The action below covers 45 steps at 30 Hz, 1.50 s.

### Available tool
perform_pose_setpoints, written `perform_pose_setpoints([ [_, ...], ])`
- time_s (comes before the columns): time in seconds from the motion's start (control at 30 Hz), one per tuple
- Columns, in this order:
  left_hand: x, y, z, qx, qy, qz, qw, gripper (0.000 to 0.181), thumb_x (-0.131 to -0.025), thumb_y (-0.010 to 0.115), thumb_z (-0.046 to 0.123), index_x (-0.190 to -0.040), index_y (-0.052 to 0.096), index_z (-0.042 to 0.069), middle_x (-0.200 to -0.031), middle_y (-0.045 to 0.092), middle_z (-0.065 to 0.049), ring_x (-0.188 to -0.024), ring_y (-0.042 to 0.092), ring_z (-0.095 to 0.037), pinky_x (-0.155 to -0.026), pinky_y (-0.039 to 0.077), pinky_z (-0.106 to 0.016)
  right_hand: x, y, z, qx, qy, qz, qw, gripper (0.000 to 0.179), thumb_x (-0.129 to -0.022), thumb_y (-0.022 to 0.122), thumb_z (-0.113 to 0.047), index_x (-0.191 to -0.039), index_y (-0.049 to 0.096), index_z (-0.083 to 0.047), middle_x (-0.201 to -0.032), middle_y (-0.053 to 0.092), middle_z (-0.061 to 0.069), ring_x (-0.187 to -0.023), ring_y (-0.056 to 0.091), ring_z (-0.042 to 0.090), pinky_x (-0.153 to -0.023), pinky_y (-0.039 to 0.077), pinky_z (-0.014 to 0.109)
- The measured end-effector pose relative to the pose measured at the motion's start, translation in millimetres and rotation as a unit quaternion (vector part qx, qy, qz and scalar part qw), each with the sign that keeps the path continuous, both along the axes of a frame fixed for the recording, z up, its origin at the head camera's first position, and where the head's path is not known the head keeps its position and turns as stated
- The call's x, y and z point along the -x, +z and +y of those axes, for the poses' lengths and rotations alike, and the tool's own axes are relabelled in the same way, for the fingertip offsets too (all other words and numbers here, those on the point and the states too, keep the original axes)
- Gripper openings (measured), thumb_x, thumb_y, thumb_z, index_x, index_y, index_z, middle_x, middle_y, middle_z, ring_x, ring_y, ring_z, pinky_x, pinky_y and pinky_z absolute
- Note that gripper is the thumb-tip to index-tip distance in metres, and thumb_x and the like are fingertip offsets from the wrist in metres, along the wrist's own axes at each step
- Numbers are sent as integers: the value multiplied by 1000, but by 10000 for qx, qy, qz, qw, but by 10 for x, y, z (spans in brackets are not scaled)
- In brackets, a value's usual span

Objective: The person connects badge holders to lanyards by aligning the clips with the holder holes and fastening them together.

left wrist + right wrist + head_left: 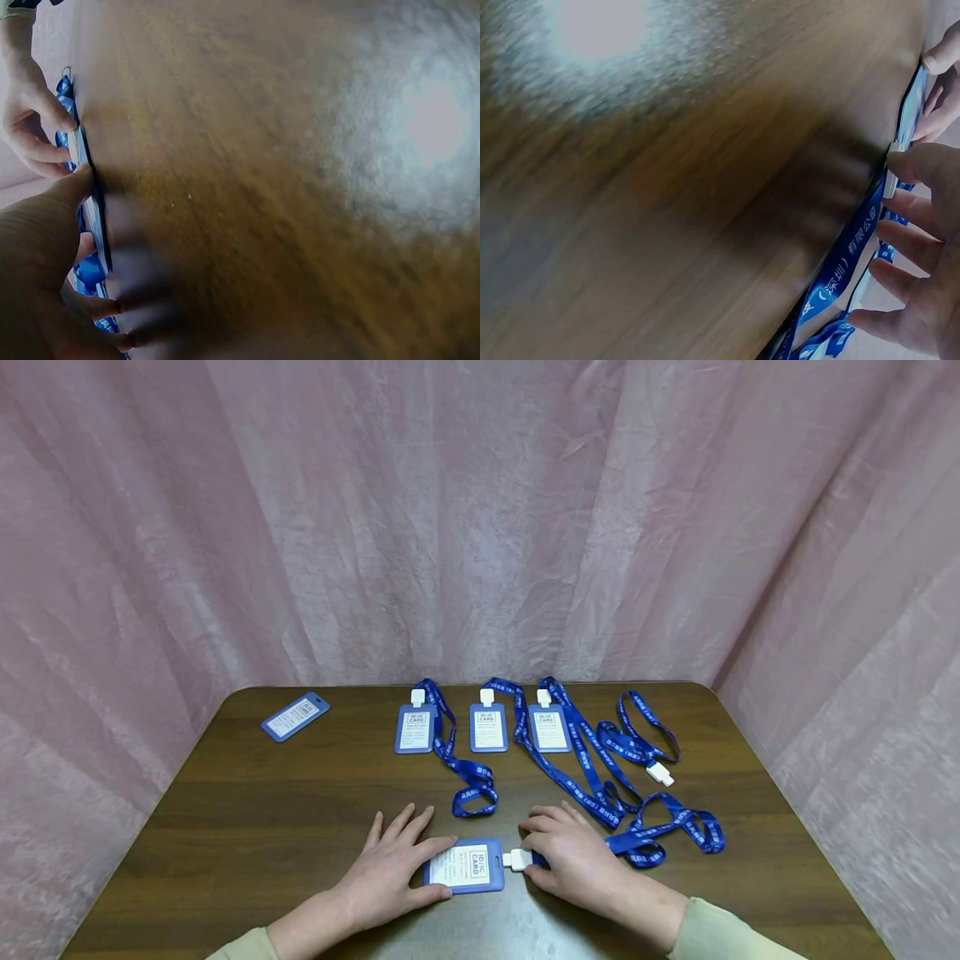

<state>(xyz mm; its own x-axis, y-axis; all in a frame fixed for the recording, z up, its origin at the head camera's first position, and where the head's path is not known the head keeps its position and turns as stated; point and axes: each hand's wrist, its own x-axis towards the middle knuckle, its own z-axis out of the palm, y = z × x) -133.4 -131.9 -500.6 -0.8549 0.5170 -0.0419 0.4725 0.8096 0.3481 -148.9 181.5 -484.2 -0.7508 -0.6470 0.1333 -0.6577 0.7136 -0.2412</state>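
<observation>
A blue ID badge holder (467,866) lies sideways near the front edge of the table, its slotted end to the right. My left hand (390,870) holds its left part between thumb and index finger at opposite edges, the other fingers spread. With thumb and fingertips, my right hand (573,858) pinches a white lanyard clip (517,859), whose tip is right at the holder's slot. From under that hand a blue lanyard (633,841) runs right into loose loops. In the right wrist view the thumb lies on the clip (892,172), with the remaining fingers spread along the strap.
Behind my hands stand three badge holders in a row, left (415,729), middle (488,727) and right (550,727), each clipped to a blue lanyard. A lone badge holder (296,717) lies back left. Back right is a loose lanyard with a white clip (661,773). Pink curtains (450,527) hang behind.
</observation>
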Motion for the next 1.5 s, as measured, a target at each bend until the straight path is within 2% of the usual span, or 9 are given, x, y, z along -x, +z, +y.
perform_pose_setpoints([
  [0.13, -8, -3, 6, 9, 17, 21, 10000, 67, -90, 63, 70, -147, 57, 36, -162, 36, -15, -150, 24, -45, -110, 12, -80, 12, -1, -32, -52, 95, -17, 9999, 21, -87, 82, -29, -102, 79, -15, -126, 69, 4, -129, 56, 30, -110, 36, 65],
  [0.3, -6, -1, 13, -24, 47, 26, 10000, 67, -90, 63, 70, -147, 57, 36, -162, 36, -16, -149, 24, -46, -109, 12, -80, 23, -25, -32, 172, 181, -52, 9997, 22, -87, 82, -26, -104, 78, -13, -125, 69, 5, -127, 57, 31, -110, 36, 64],
  [0.57, 9, -14, 5, -41, 53, 19, 10000, 66, -91, 64, 67, -148, 56, 36, -162, 35, -16, -150, 23, -46, -110, 10, -80, 58, -121, 57, 926, -29, -672, 9934, 27, -88, 83, -28, -111, 81, -14, -132, 67, 5, -130, 57, 31, -113, 36, 58],
  [0.8, 6, -27, -11, -98, 23, 1, 9999, 66, -91, 64, 66, -149, 55, 37, -163, 34, -16, -150, 22, -46, -110, 8, -80, 62, -157, 71, 1326, -264, -1025, 9855, 30, -85, 85, -30, -110, 82, -14, -140, 63, 9, -138, 49, 34, -118, 27, 58],
  [1.17, 1, -52, 5, -18, 54, -151, 9999, 67, -91, 62, 68, -150, 52, 39, -166, 28, -14, -152, 17, -44, -112, 4, -78, 41, -206, 71, 1483, -308, -928, 9841, 29, -82, 87, -29, -108, 83, -15, -139, 64, 9, -137, 51, 33, -117, 27, 60],
  [1.5, -17, -24, 24, 6, 143, -133, 9998, 67, -92, 61, 68, -150, 54, 35, -165, 27, -18, -152, 19, -44, -112, 6, -78, 39, -209, 72, 1452, -349, -985, 9839, 30, -82, 87, -30, -108, 83, -15, -139, 63, 8, -137, 50, 32, -118, 26, 59],
])
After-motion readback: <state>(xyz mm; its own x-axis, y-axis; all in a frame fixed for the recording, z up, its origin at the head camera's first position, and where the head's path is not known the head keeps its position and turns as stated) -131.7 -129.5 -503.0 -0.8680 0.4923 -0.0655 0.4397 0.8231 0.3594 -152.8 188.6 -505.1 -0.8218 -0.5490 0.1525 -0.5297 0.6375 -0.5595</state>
